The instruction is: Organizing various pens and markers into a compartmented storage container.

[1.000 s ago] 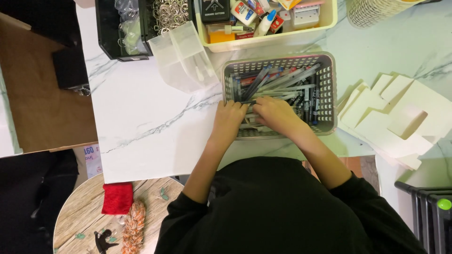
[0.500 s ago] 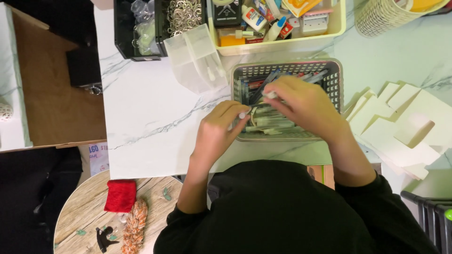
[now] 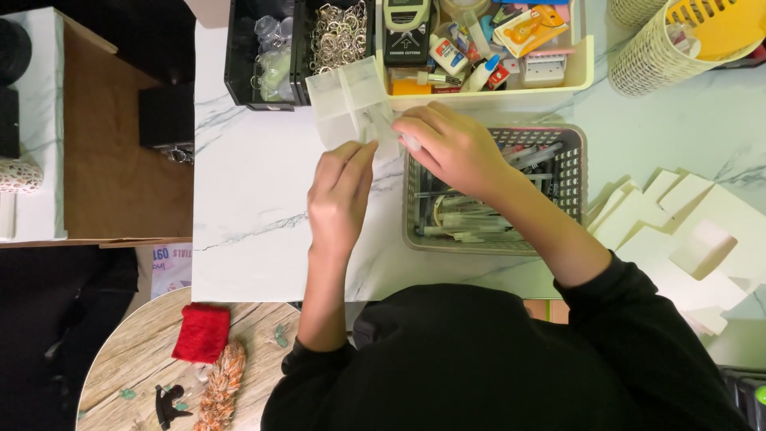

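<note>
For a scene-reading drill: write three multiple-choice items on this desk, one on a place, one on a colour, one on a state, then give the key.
1. Where does the grey mesh basket sit?
A. on the marble-look tabletop
B. on the round wooden table
C. inside the black bin

2. What colour is the folded cloth on the round wooden table?
A. blue
B. red
C. white

3. What are both hands at?
A. resting flat on the lap
B. gripping the yellow basket
C. at the clear plastic box

Key: 1 A, the basket stands on the white veined top. 2 B, the cloth is plainly red. 3 C, the left hand and right hand meet at the box's near edge.
</note>
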